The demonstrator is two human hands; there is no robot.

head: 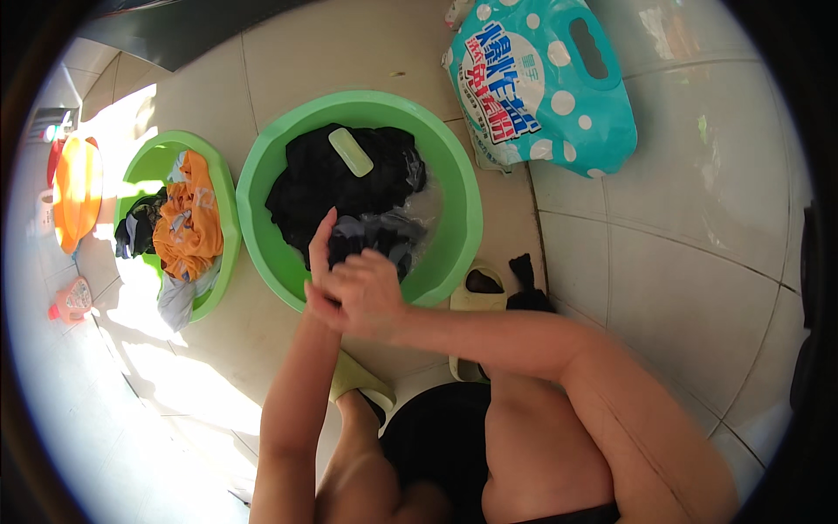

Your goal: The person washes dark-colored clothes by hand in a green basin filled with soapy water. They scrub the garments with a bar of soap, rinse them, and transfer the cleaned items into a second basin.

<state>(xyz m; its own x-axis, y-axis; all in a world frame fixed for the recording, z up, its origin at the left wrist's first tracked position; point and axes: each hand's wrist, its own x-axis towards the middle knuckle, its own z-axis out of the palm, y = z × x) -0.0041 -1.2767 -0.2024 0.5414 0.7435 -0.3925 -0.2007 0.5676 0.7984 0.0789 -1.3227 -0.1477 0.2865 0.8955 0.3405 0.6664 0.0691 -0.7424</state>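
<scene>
A green plastic basin [461, 223] stands on the floor before me, holding water and soaked black clothes [314, 173]. On top of the cloth lies a pale green bar of soap [351, 152]. Over the basin's near rim, my left hand [320, 247] points forward, seen edge-on with a finger stretched out. My right hand [368, 287] crosses over from the right and wraps around the left hand near the wrist, covering much of it. Beneath the hands, a greyish wet part of the clothes [386, 229] shows in the water.
Left of the basin, a smaller green tub [227, 262] holds orange clothing [190, 226] and other garments. A teal bag of washing powder [576, 118] stands at the right. A pink bottle [73, 300] and an orange basin [78, 193] are far left. I wear light-green slippers [360, 380].
</scene>
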